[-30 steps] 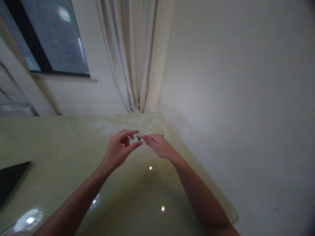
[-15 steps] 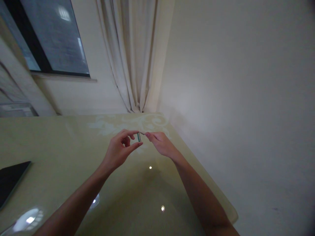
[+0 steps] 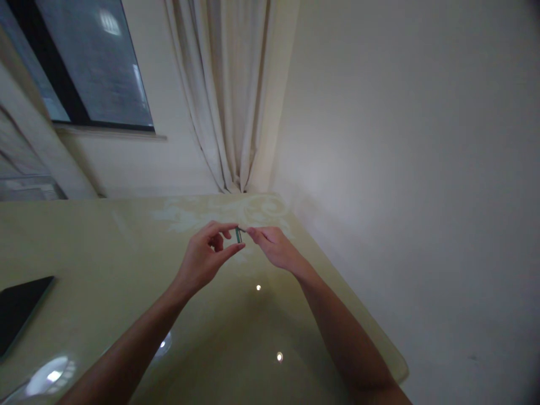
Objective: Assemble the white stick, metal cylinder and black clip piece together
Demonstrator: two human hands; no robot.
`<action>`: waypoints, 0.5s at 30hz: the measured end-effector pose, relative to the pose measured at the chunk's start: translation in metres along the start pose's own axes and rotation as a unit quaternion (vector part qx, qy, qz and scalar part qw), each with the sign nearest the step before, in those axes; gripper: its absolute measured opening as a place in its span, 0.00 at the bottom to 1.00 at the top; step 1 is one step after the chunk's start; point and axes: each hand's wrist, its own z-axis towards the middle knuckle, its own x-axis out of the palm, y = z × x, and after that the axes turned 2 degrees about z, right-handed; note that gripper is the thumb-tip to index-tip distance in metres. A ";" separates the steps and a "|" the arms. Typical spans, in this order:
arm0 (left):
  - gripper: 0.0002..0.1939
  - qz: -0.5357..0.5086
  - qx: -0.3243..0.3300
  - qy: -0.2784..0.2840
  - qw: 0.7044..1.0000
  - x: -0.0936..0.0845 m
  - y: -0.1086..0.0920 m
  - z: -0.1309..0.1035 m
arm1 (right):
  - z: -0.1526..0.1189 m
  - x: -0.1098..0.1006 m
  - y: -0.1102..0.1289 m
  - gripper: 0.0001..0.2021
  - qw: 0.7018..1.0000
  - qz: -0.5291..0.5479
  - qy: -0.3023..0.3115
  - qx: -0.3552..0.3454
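My left hand (image 3: 205, 253) pinches a small green matchbox (image 3: 238, 235) by its ends, between the forefinger above and the thumb below. The box stands on edge, with a narrow side facing right. In my right hand (image 3: 272, 244) a thin match (image 3: 243, 229) is held between thumb and fingers, and its far end meets the upper part of the box's side. Both hands are raised over the table. The match's head is too small to make out.
Beneath the hands lies a glossy pale green table (image 3: 126, 247) with light reflections. A dark flat device (image 3: 23, 306) rests on it at the left. A wall (image 3: 400, 197) runs along the right edge; a curtain (image 3: 228, 101) and a window (image 3: 97, 62) are behind.
My right hand has shifted very slightly left with the match, closer to the matchbox. The left hand and the box hold almost the same place.
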 end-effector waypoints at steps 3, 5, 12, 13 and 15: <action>0.17 0.000 -0.003 0.002 1.000 0.000 -0.001 0.000 | 0.000 0.000 -0.001 0.30 1.000 0.000 -0.016 0.010; 0.18 -0.002 -0.004 0.005 1.000 0.000 -0.001 0.000 | 0.000 0.001 0.000 0.30 1.000 0.018 0.006 0.007; 0.18 0.000 -0.005 0.011 1.000 0.001 0.000 0.001 | 0.000 0.002 -0.001 0.29 1.000 0.019 -0.015 0.011; 0.18 -0.003 -0.006 0.011 1.000 0.001 0.000 0.001 | -0.001 0.002 -0.001 0.29 1.000 0.024 -0.010 0.011; 0.18 -0.008 -0.007 0.008 1.000 0.001 0.000 0.001 | 0.000 0.002 -0.001 0.29 1.000 0.030 0.007 0.008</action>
